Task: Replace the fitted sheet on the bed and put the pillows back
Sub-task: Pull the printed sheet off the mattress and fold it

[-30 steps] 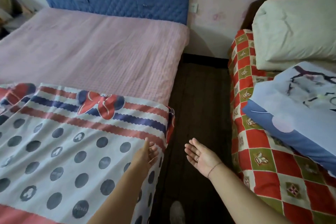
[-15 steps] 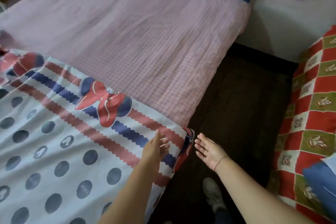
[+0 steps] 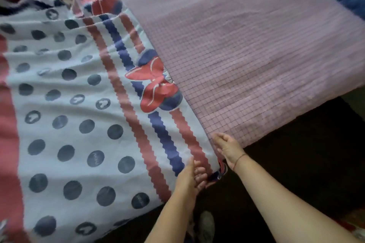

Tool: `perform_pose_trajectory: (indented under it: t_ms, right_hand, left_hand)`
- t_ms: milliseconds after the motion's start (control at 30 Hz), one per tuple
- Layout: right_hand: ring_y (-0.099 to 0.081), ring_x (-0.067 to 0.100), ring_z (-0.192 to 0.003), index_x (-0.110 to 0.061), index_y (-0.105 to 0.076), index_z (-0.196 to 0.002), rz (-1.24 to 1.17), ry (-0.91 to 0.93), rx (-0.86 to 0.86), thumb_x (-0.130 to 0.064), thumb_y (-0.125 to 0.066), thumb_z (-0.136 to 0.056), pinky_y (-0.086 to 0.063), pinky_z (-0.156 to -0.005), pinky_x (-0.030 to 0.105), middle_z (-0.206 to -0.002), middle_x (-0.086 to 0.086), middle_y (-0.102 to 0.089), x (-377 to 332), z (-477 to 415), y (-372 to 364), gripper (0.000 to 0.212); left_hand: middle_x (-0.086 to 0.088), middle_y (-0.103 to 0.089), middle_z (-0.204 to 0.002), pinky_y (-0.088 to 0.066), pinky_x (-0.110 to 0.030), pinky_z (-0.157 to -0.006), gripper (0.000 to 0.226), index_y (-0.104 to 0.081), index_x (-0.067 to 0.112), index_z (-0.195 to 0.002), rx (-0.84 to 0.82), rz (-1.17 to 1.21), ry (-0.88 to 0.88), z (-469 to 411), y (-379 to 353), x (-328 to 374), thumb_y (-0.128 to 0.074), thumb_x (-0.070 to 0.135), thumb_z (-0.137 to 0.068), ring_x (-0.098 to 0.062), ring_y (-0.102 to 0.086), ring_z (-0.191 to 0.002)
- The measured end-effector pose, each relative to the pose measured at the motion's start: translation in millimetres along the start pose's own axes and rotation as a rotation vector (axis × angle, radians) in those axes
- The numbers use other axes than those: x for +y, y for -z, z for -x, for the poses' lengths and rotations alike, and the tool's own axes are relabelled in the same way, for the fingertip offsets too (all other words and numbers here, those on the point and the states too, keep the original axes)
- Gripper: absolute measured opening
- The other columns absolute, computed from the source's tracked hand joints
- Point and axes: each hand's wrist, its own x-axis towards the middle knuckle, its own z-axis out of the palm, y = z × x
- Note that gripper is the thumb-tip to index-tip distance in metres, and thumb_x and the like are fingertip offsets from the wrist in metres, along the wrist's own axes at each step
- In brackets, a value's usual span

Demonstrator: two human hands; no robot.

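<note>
White dotted cotton sheet (image 3: 79, 124), lying at nine o'clock, is gripped at its five-o'clock hem by the left hand (image 3: 190, 176), the right hand (image 3: 227, 147) curled alongside, hold unclear, and is best drawn evenly toward the pink checked mattress (image 3: 256, 55) at one o'clock.

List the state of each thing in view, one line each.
patterned sheet: spread over part of the bed, wrinkled, far end bunched.
pink mattress cover: bare, not yet covered.
left hand: fingers curled on the sheet's near edge.
right hand: at the sheet's side edge, grip unclear.
</note>
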Motion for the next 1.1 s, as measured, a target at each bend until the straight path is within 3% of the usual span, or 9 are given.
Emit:
perform_pose_trajectory:
  t_ms: [100,233,333,533,633,767,900,1000,1100]
  right_hand:
    - [-0.070,0.023,-0.094,-0.010,-0.061,-0.118,-0.001,-0.060,-0.026,-0.030,-0.073,-0.082,-0.056,-0.072,0.034,-0.102,0.008,-0.073,-13,-6,-12,0.043]
    - [-0.067,0.035,-0.099,-0.003,-0.056,-0.119,-0.055,-0.122,-0.096,-0.018,-0.072,-0.083,-0.055,-0.088,0.049,-0.110,0.021,-0.068,-28,-15,-25,0.042]
    - [-0.066,0.028,-0.091,-0.006,-0.055,-0.115,0.013,-0.135,-0.139,-0.016,-0.067,-0.088,-0.058,-0.068,0.036,-0.108,0.016,-0.067,-39,-21,-28,0.031]
    - [-0.063,0.023,-0.106,-0.006,-0.058,-0.120,0.319,-0.178,-0.314,-0.035,-0.080,-0.071,-0.047,-0.081,0.031,-0.116,0.011,-0.068,-66,-50,-19,0.061]
    - [-0.068,0.025,-0.101,-0.005,-0.064,-0.112,0.465,-0.211,-0.471,-0.047,-0.090,-0.050,-0.052,-0.088,0.037,-0.105,0.011,-0.073,-82,-62,-19,0.080]
    - [-0.068,0.023,-0.096,-0.005,-0.064,-0.113,0.632,-0.255,-0.579,-0.025,-0.069,-0.087,-0.054,-0.083,0.032,-0.105,0.008,-0.073,-91,-73,-28,0.033]
    - [-0.067,0.026,-0.097,-0.006,-0.061,-0.118,0.684,-0.307,-0.561,-0.029,-0.066,-0.089,-0.054,-0.073,0.033,-0.111,0.011,-0.070,-83,-84,-38,0.038]
    - [-0.064,0.027,-0.099,-0.010,-0.063,-0.115,0.660,-0.359,-0.568,-0.038,-0.064,-0.089,-0.053,-0.074,0.035,-0.109,0.009,-0.070,-81,-90,-41,0.038]
    - [-0.063,0.027,-0.103,-0.012,-0.062,-0.122,0.640,-0.368,-0.697,-0.051,-0.077,-0.069,-0.052,-0.078,0.035,-0.114,0.010,-0.069,-79,-90,-46,0.068]
  left_hand:
    - [-0.008,-0.064,-0.092,-0.050,-0.026,-0.068,0.043,-0.063,0.009,-0.106,0.008,0.073,-0.060,2,11,17,-0.042,0.046,-0.100,-0.019,-0.060,-0.080]
    - [-0.007,-0.064,-0.094,-0.048,-0.026,-0.070,0.039,-0.062,0.012,-0.100,0.056,0.185,-0.129,8,16,44,-0.040,0.045,-0.101,-0.018,-0.061,-0.080]
    - [-0.007,-0.066,-0.096,-0.052,-0.028,-0.073,0.041,-0.063,0.012,-0.101,0.114,0.270,-0.159,7,11,56,-0.042,0.047,-0.100,-0.020,-0.064,-0.085]
    - [-0.006,-0.066,-0.098,-0.049,-0.035,-0.086,0.046,-0.064,0.012,-0.103,0.253,0.592,-0.153,-5,-27,51,-0.042,0.052,-0.098,-0.022,-0.063,-0.089]
    - [-0.005,-0.062,-0.084,-0.047,-0.028,-0.070,0.048,-0.063,0.010,-0.100,0.305,0.874,-0.161,-7,-52,44,-0.043,0.053,-0.096,-0.018,-0.059,-0.074]
    - [-0.008,-0.064,-0.083,-0.049,-0.030,-0.067,0.051,-0.064,0.009,-0.092,0.335,1.174,-0.144,-8,-81,27,-0.046,0.057,-0.093,-0.020,-0.059,-0.074]
    - [-0.010,-0.066,-0.092,-0.053,-0.034,-0.070,0.060,-0.065,0.008,-0.094,0.270,1.351,-0.077,-17,-111,0,-0.049,0.065,-0.088,-0.025,-0.061,-0.084]
    - [-0.012,-0.066,-0.085,-0.050,-0.032,-0.073,0.071,-0.065,0.007,-0.090,0.198,1.466,-0.039,-30,-129,-17,-0.051,0.075,-0.079,-0.024,-0.059,-0.078]
    - [-0.014,-0.066,-0.095,-0.052,-0.036,-0.080,0.079,-0.064,0.000,-0.104,0.157,1.597,-0.069,-40,-139,-23,-0.050,0.075,-0.080,-0.027,-0.061,-0.086]
